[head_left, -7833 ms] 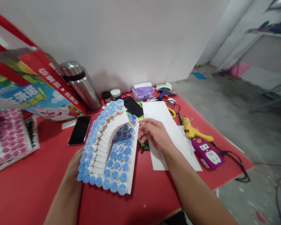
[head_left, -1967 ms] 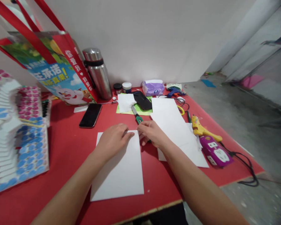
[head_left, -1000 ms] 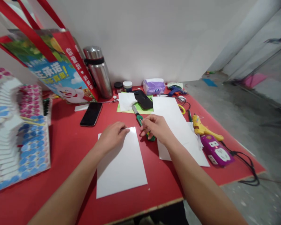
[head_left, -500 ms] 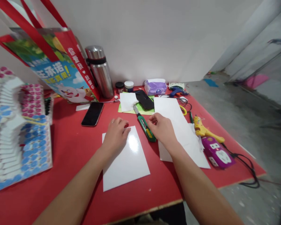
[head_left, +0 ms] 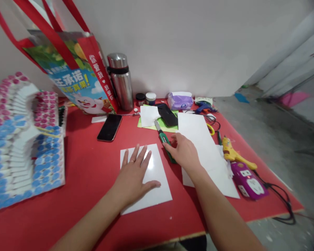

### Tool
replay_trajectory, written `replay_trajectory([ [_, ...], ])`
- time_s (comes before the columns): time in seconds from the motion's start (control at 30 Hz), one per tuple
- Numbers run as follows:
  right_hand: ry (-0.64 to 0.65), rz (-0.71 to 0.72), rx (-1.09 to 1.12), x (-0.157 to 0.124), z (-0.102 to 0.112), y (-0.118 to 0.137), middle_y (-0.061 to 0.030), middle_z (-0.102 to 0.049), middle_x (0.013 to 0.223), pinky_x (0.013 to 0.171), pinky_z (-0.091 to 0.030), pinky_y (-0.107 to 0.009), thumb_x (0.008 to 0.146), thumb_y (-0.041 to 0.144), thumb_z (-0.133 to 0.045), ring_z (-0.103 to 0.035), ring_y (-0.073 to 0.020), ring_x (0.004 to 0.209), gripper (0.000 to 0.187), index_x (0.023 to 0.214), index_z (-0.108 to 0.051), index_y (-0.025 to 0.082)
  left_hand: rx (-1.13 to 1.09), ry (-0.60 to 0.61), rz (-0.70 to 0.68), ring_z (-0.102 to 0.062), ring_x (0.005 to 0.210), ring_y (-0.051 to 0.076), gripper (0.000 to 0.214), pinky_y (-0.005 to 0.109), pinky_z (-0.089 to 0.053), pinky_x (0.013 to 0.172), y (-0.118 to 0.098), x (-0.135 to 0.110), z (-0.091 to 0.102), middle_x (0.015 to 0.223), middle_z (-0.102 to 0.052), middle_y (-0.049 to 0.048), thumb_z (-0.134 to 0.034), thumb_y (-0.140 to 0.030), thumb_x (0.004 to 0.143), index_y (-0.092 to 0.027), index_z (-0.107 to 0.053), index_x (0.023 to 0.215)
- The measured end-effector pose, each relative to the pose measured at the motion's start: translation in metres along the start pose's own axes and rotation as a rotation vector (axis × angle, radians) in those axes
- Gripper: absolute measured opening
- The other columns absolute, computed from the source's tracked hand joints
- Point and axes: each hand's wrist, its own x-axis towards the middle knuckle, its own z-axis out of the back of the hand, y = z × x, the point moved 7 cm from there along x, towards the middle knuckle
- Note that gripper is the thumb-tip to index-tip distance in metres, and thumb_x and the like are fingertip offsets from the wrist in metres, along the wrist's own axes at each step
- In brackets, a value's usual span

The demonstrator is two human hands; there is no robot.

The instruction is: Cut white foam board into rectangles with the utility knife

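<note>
My left hand (head_left: pixel 132 179) lies flat, fingers spread, on a glossy white sheet (head_left: pixel 154 195) on the red tabletop. A green utility knife (head_left: pixel 162 137) with its blade out lies to the right of that sheet, pointing away from me. My right hand (head_left: pixel 184 151) is over the knife's handle, thumb crossing it and fingers loosely curled; a gap shows between thumb and forefinger. The lower handle is partly hidden by this hand. Under and beyond the right wrist is a larger white paper (head_left: pixel 196 129).
A steel flask (head_left: pixel 122 83), a printed bag (head_left: pixel 78 76) and a phone (head_left: pixel 110 128) stand or lie at left. Folded white pieces with blue and pink ends (head_left: pixel 21 157) fill the far left. A yellow glue gun (head_left: pixel 237 155) and purple power block (head_left: pixel 248 181) sit right.
My left hand has spread out and flattened onto the glossy sheet. The right hand's thumb has shifted over the utility knife's handle. The view has swung slightly left.
</note>
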Motion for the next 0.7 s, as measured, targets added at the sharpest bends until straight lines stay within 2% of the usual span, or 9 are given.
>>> replay_trajectory([
  [0.17,0.067,-0.003,-0.107,-0.001,-0.009,0.003,-0.0096,-0.068,0.111,0.073,-0.044,-0.032,0.091,0.047,-0.064,-0.067,-0.0255,0.094,0.040,0.117,-0.059,0.017,-0.001,-0.030,0.000,-0.010,0.155,0.040,0.092,0.066,-0.007,0.121,-0.002,0.002,-0.005,0.166,-0.023,0.0143,-0.032,-0.077,0.091,-0.015,-0.027,0.159],
  [0.33,0.116,-0.015,-0.235,-0.002,-0.014,0.009,-0.0118,-0.064,0.115,0.067,-0.041,-0.032,0.093,0.049,-0.061,-0.068,-0.0265,0.092,0.042,0.119,-0.057,0.017,-0.018,-0.063,-0.004,-0.012,0.154,0.040,0.086,0.066,-0.008,0.121,-0.002,0.001,-0.005,0.166,-0.026,0.0148,-0.036,-0.072,0.094,-0.015,-0.028,0.159],
  [0.5,0.153,-0.022,-0.256,-0.002,-0.017,0.011,-0.0107,-0.064,0.112,0.065,-0.039,-0.032,0.096,0.043,-0.056,-0.068,-0.0254,0.089,0.033,0.114,-0.059,0.017,-0.004,-0.143,0.040,-0.029,0.149,0.037,0.068,0.060,-0.018,0.120,0.013,0.004,0.010,0.159,-0.039,0.0182,-0.043,-0.058,0.099,-0.013,-0.041,0.150],
  [0.57,0.165,-0.027,-0.251,-0.003,-0.016,0.010,-0.0108,-0.064,0.112,0.065,-0.039,-0.032,0.096,0.044,-0.057,-0.067,-0.0253,0.089,0.033,0.114,-0.059,0.017,0.009,-0.145,0.113,-0.041,0.140,0.038,0.068,0.058,-0.029,0.114,0.027,0.007,0.021,0.149,-0.049,0.0215,-0.054,-0.057,0.095,-0.012,-0.047,0.145],
  [0.63,0.164,-0.027,-0.248,-0.004,-0.014,0.011,-0.0119,-0.063,0.114,0.065,-0.040,-0.032,0.096,0.044,-0.057,-0.067,-0.0252,0.089,0.035,0.116,-0.059,0.016,0.015,-0.084,0.185,-0.050,0.125,0.040,0.072,0.055,-0.039,0.103,0.040,0.012,0.028,0.133,-0.058,0.0217,-0.066,-0.062,0.085,-0.012,-0.054,0.136],
  [0.7,0.131,-0.012,-0.226,-0.006,-0.009,0.013,-0.0134,-0.062,0.118,0.066,-0.041,-0.033,0.096,0.042,-0.057,-0.067,-0.0246,0.088,0.036,0.119,-0.058,0.015,0.021,-0.003,0.234,-0.054,0.115,0.040,0.074,0.051,-0.043,0.095,0.049,0.018,0.032,0.121,-0.062,0.0196,-0.074,-0.066,0.075,-0.013,-0.061,0.126],
])
